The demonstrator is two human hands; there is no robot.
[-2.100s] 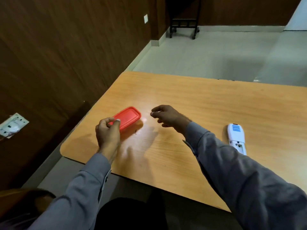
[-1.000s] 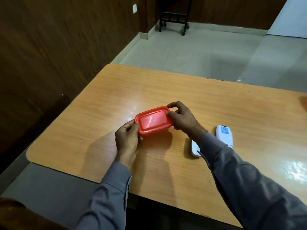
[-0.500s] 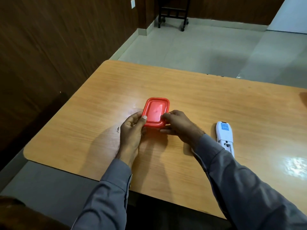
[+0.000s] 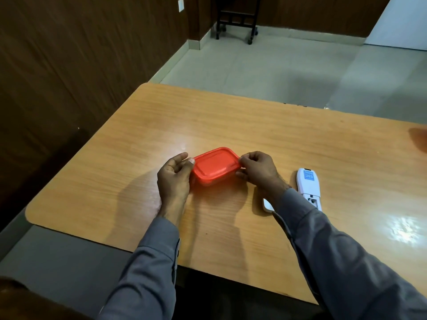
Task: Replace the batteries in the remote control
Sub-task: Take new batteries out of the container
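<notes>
A small red-lidded box (image 4: 216, 165) sits on the wooden table (image 4: 254, 125) in front of me. My left hand (image 4: 174, 179) grips its left end, thumb on the lid's edge. My right hand (image 4: 257, 170) pinches the lid's right corner. The white remote control (image 4: 308, 185) lies back side up to the right of my right wrist, its battery bay uncovered near the lower end. A small white piece (image 4: 268, 205), likely the battery cover, peeks out beside my right sleeve. No batteries are visible.
The table's left and near edges are close to my arms. A dark wood-panelled wall runs along the left. A black wheeled stand (image 4: 235, 19) is on the tiled floor at the far end of the room.
I drew the red box from the table's left side to the middle, turned it between both hands, and it now lies sideways with both hands on its ends.
</notes>
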